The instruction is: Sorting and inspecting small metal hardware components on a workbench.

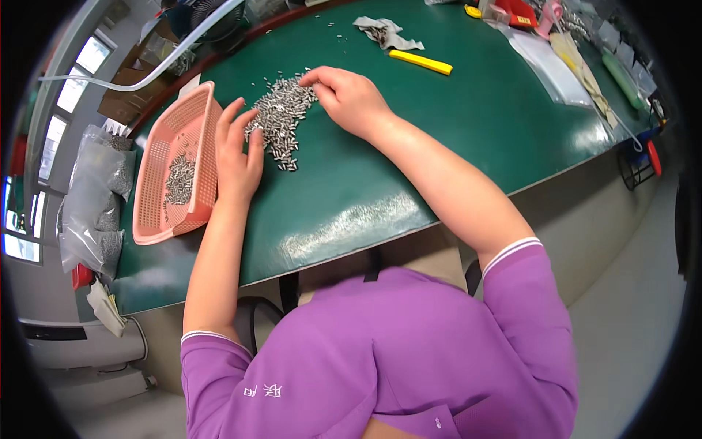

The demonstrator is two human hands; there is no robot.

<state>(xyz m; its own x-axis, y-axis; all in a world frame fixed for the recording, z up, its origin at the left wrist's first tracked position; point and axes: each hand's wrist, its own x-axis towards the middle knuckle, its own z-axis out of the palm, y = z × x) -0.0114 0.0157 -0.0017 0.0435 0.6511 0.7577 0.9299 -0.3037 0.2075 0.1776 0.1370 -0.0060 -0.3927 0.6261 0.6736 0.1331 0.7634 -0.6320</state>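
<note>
A loose heap of small silvery metal pins (278,117) lies on the green table top. My left hand (238,157) is at the heap's left side, thumb and fingers spread apart, with nothing seen in it. At the far right edge of the heap my right hand (347,99) reaches down with fingers bent and tips drawn close together. Whatever is between those fingertips is too small to make out. Just left of my left hand, a pink plastic basket (150,175) stands tilted toward me, with more of the small pins gathered inside.
Clear bags (91,197) of metal parts stand beyond the basket on the left. A yellow bar-shaped tool (420,62) lies near a crumpled grey cloth (387,33). Plastic bags (548,66) and a red box (515,13) crowd the far right. Stray pins lie near the far edge.
</note>
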